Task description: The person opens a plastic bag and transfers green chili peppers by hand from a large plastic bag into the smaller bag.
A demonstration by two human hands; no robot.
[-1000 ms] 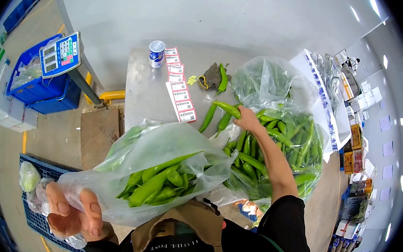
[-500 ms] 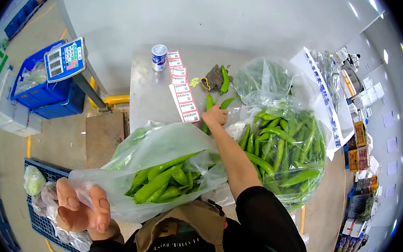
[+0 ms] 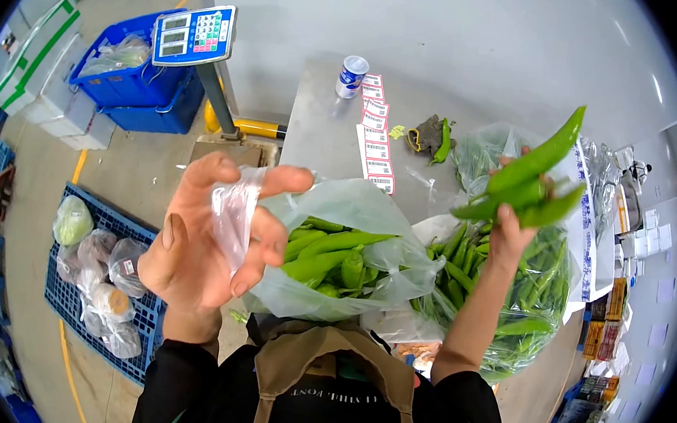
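My right hand (image 3: 513, 232) is raised at the right, closed around several long green peppers (image 3: 537, 163). My left hand (image 3: 213, 237) is lifted at the left with its fingers curled, the edge of a clear plastic bag (image 3: 315, 303) across them. Inside that open bag lie several green peppers (image 3: 339, 259). Below my right hand, a larger clear bag (image 3: 531, 346) full of peppers rests at the table's right side. One loose pepper (image 3: 442, 142) lies beside a dark glove (image 3: 421, 135).
Strips of printed labels (image 3: 376, 147) and a blue-and-white can (image 3: 352, 77) stand on the metal table (image 3: 320, 142). A scale display (image 3: 194, 35) rises at the left, before blue bins (image 3: 152, 101). Bagged produce sits on a blue pallet (image 3: 64, 265) on the floor.
My right hand has gone from the loose peppers on the table to a raised position, now holding several. My left hand has risen with the bag edge. The view has turned leftward.
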